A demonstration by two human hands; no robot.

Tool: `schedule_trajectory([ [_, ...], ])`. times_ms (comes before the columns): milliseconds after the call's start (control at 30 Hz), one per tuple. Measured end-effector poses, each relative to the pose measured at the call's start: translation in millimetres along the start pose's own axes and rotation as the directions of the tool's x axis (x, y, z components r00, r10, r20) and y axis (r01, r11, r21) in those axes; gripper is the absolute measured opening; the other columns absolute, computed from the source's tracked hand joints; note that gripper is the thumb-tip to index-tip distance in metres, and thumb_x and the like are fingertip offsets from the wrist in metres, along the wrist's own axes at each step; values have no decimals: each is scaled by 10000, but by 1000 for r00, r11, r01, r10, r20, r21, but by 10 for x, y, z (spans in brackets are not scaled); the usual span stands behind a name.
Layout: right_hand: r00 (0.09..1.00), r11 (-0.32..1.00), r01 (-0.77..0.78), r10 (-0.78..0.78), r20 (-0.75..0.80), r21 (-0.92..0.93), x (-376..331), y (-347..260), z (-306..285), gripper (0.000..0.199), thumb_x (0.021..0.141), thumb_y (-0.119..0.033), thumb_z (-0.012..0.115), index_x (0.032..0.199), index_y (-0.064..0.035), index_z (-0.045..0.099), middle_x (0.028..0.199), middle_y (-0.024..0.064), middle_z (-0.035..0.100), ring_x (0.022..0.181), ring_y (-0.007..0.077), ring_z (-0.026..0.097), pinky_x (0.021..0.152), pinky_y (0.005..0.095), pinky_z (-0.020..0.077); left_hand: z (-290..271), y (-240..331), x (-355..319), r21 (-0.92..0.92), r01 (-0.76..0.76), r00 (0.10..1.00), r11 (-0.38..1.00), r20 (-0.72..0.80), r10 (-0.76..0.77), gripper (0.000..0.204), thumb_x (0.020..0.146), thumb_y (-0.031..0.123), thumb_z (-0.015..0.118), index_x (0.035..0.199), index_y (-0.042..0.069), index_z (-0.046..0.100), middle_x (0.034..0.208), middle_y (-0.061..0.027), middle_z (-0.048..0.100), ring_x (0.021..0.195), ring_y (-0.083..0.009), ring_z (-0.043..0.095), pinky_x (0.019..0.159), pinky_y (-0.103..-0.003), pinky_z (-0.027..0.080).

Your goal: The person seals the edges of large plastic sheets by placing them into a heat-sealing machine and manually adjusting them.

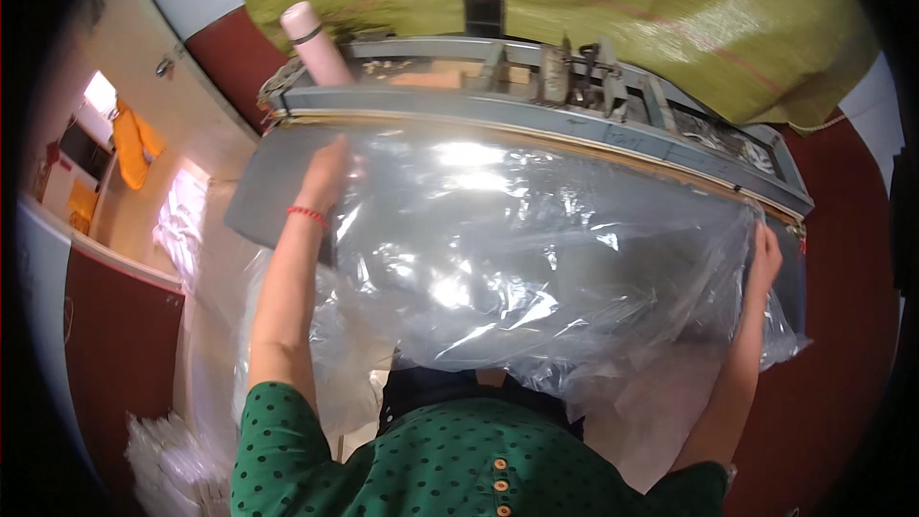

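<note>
A clear plastic film [498,263] lies over a gray tabletop [263,193] on the person's side of a long gray metal tray [431,103], its far edge running close along the tray's front wall and its near part sagging in loose folds toward the person's green dotted shirt [431,460], which shows 3 buttons down the front. The 2 arms reach toward opposite ends of the tray. The left hand [328,172], with 1 red bracelet [306,215] at its wrist, is at the film's left margin, in front of the tray's left end; it is blurred, so I cannot tell whether its fingers pinch the film or only touch it. The right hand [766,254], just in front of the tray's right end, pinches a gathered part of the film, and more film hangs beside that wrist. 1 pink bottle [324,53] leans at the tray's left end, its base hidden by the front wall. Dark metal tools [589,77] sit right of the tray's middle, and a flat orange piece [426,79] lies left of them. Behind the tray spreads a yellow-green sheet [651,5].
</note>
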State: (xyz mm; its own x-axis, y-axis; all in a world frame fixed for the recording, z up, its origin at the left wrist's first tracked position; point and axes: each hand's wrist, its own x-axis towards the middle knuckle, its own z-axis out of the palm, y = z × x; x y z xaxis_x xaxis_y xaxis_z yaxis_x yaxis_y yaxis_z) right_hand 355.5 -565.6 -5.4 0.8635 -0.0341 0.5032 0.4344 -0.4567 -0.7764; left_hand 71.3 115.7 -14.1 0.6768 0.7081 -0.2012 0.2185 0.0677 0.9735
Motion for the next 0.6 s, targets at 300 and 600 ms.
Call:
schedule_trajectory([
  [300, 963, 841, -247, 156, -221, -481, -1635, 500, -1449, 331, 911, -219, 578, 706, 37, 532, 678, 52, 512, 662, 119, 425, 605, 308, 376, 365, 45, -341, -141, -124, 963, 982, 221, 153, 145, 917, 163, 536, 891, 54, 626, 771, -28, 651, 594, -84, 550, 532, -190, 431],
  [600, 991, 991, 119, -115, 61, -66, -1072, -1214, 38, 198, 833, -73, 615, 1027, -36, 627, 1052, 84, 620, 934, 173, 582, 847, 277, 448, 929, 499, -1410, -33, -315, 888, 948, 341, 307, 145, 811, 70, 681, 717, 68, 571, 722, 26, 584, 679, -57, 511, 641, -211, 407],
])
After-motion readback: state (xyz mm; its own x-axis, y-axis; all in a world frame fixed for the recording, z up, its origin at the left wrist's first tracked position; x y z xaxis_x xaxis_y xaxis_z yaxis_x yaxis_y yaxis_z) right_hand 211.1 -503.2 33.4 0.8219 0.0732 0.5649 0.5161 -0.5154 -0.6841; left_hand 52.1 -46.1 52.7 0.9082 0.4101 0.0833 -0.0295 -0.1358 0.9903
